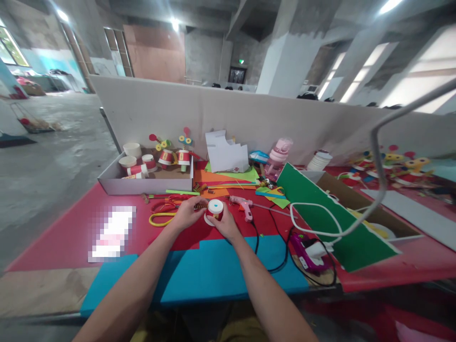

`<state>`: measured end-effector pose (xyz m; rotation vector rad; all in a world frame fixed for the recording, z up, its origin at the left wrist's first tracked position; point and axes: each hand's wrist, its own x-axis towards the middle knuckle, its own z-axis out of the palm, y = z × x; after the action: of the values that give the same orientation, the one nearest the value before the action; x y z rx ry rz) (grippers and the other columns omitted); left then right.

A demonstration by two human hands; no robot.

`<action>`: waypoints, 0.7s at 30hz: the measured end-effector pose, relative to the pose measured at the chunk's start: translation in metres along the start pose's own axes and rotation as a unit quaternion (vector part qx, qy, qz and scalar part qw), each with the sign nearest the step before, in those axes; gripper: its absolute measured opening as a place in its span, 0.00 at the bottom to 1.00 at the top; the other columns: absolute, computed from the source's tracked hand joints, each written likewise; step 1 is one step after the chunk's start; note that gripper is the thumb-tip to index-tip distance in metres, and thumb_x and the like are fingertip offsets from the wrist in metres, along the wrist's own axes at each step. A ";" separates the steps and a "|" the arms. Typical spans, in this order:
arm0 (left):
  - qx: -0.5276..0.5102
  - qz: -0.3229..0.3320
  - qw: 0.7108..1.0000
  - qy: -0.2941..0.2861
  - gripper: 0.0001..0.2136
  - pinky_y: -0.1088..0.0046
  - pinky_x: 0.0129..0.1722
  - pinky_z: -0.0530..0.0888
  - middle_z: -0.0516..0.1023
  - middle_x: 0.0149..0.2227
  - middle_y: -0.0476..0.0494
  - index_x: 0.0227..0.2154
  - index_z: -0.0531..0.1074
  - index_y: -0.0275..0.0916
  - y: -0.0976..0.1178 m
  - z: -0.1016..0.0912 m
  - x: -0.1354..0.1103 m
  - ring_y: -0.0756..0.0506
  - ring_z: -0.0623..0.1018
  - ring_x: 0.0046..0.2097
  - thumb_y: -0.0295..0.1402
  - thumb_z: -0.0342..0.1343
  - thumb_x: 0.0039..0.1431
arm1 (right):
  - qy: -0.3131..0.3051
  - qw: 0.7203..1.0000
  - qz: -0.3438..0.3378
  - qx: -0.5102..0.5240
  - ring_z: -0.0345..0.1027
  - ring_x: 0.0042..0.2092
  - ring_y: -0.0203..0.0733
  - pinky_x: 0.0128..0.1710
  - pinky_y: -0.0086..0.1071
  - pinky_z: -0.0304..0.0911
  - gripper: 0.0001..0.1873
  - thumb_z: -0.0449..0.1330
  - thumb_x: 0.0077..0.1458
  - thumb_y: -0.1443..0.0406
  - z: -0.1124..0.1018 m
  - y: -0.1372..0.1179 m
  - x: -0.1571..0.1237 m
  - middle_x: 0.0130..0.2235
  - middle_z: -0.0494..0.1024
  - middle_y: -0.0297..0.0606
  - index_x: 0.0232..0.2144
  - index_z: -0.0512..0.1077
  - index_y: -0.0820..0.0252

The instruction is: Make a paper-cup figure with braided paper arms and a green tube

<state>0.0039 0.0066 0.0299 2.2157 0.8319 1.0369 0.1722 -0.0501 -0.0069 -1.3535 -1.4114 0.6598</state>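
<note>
My right hand (225, 225) is closed around the side of a red and white paper cup (215, 207). The cup stands upside down, its white base facing up with a small blue spot in the middle. Just left of it, my left hand (188, 213) is curled with thumb and fingers round a small dark-gold coiled spring (200, 206). Part of the spring is hidden by the fingers. To the right of the cup lies a pink hot glue gun (245, 207) with a glue stick in its back.
A grey box (146, 186) with cups and spring-necked cup figures stands back left. Yellow-handled scissors (160, 219) lie left of my hands. On the right are a purple power strip (309, 256), a white cable and a leaning green board (327, 218). A pink bottle (280, 154) stands behind.
</note>
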 end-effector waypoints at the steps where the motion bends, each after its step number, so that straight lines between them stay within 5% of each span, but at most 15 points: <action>1: 0.001 0.003 1.000 -0.001 0.09 0.70 0.41 0.74 0.79 0.38 0.44 0.38 0.73 0.39 0.000 0.000 0.000 0.46 0.78 0.40 0.29 0.56 0.53 | 0.000 1.000 0.003 0.000 0.69 0.49 0.48 0.49 0.42 0.64 0.29 0.66 0.43 0.58 0.000 0.000 0.000 0.47 0.75 0.43 0.48 0.64 0.59; 8: -0.020 -0.011 1.000 -0.014 0.12 0.70 0.39 0.75 0.80 0.38 0.44 0.42 0.72 0.39 -0.002 0.001 -0.001 0.46 0.78 0.38 0.30 0.57 0.53 | 0.001 1.000 -0.002 0.006 0.69 0.50 0.48 0.50 0.41 0.64 0.32 0.66 0.42 0.61 -0.001 -0.003 -0.002 0.49 0.74 0.41 0.50 0.63 0.56; 14: -0.025 -0.007 1.000 -0.004 0.17 0.65 0.47 0.74 0.78 0.44 0.41 0.46 0.72 0.40 -0.001 -0.008 0.001 0.43 0.77 0.45 0.35 0.60 0.52 | 0.010 1.000 -0.018 0.007 0.67 0.52 0.48 0.52 0.42 0.63 0.33 0.67 0.41 0.60 -0.003 -0.001 -0.003 0.51 0.73 0.41 0.51 0.62 0.55; 21: -0.015 -0.065 0.987 0.149 0.17 0.68 0.43 0.74 0.79 0.40 0.42 0.46 0.72 0.39 -0.010 -0.039 0.005 0.44 0.78 0.41 0.41 0.55 0.57 | 0.037 0.999 -0.022 -0.012 0.66 0.52 0.50 0.53 0.44 0.61 0.32 0.68 0.41 0.59 -0.009 0.007 -0.004 0.50 0.72 0.43 0.49 0.64 0.56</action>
<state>-0.0283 0.0251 0.0466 1.9781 1.0657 1.3269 0.1821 -0.0541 -0.0114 -1.3474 -1.3898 0.5596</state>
